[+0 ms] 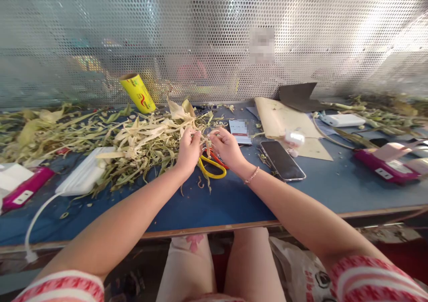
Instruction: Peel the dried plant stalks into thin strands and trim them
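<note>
My left hand (189,150) is closed in a pinch at the right end of a heap of dried plant stalks and leaves (143,137). Close by on its right, my right hand (225,148) has its fingertips pinched too. Between the two hands are thin, pale dried plant pieces (206,145); both pinches appear to be on them, though the fingers partly hide the ends. Below the hands lies a pair of scissors, with a yellow handle loop (214,175) and an orange-red one (219,160); its blades are hidden.
A yellow cardboard tube (138,94) leans behind the heap, against the perforated metal panel (214,39). Right of my hands lie a lit phone (239,134), a dark phone (282,160) and brown cardboard (274,119). Purple power strips (384,168) and a white adapter (85,172) sit towards the sides.
</note>
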A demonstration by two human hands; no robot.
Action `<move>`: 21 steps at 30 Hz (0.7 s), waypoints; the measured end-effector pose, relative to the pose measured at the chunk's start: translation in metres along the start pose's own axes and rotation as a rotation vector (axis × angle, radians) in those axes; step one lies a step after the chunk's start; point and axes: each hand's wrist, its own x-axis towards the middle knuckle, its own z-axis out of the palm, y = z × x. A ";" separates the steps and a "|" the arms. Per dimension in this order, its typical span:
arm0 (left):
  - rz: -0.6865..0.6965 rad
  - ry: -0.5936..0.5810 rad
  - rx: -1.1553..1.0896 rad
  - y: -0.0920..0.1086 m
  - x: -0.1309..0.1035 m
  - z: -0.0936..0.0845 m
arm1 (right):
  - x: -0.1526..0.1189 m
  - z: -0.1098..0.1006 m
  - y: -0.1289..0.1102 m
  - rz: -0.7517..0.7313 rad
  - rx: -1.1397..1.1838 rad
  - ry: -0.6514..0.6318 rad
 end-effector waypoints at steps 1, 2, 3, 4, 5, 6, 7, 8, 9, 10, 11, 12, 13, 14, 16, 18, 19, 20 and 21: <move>-0.009 -0.019 0.001 0.001 0.000 0.000 | 0.000 -0.001 0.000 -0.001 -0.012 0.009; -0.017 -0.039 -0.004 0.002 0.000 0.000 | 0.001 -0.003 0.001 -0.001 -0.024 0.026; -0.027 -0.055 -0.027 0.004 0.000 0.000 | 0.002 -0.005 0.002 0.000 -0.031 0.045; -0.046 -0.067 -0.072 0.005 0.000 0.000 | 0.003 -0.006 0.003 0.002 -0.030 0.062; -0.073 -0.071 -0.129 0.007 0.001 0.001 | 0.004 -0.008 0.004 0.008 -0.015 0.076; -0.110 -0.071 -0.187 0.008 0.001 0.001 | 0.006 -0.009 0.005 0.021 0.014 0.085; -0.157 -0.076 -0.236 0.010 0.002 0.001 | 0.007 -0.009 0.006 0.042 0.054 0.091; -0.208 -0.082 -0.277 0.012 0.002 0.002 | 0.008 -0.010 0.007 0.072 0.099 0.095; -0.256 -0.088 -0.307 0.013 0.003 0.002 | 0.009 -0.010 0.007 0.110 0.144 0.099; -0.293 -0.097 -0.329 0.014 0.003 0.001 | 0.009 -0.010 0.006 0.152 0.187 0.100; -0.317 -0.109 -0.343 0.014 0.004 0.001 | 0.009 -0.011 0.005 0.193 0.227 0.096; -0.328 -0.122 -0.352 0.014 0.005 0.001 | 0.009 -0.011 0.004 0.227 0.264 0.086; -0.325 -0.135 -0.357 0.013 0.005 0.000 | 0.008 -0.012 0.003 0.254 0.296 0.073; -0.314 -0.150 -0.360 0.012 0.006 -0.001 | 0.008 -0.013 0.002 0.275 0.324 0.060; -0.283 -0.180 -0.369 0.009 0.007 -0.002 | 0.008 -0.015 0.000 0.306 0.364 0.038; -0.260 -0.210 -0.381 0.007 0.008 -0.003 | 0.009 -0.017 -0.002 0.328 0.393 0.013; -0.252 -0.228 -0.380 0.006 0.008 -0.003 | 0.009 -0.018 -0.002 0.335 0.408 -0.001; -0.244 -0.248 -0.373 0.006 0.008 -0.004 | 0.009 -0.019 -0.002 0.340 0.423 -0.016; -0.236 -0.270 -0.358 0.006 0.007 -0.004 | 0.010 -0.019 -0.002 0.344 0.434 -0.032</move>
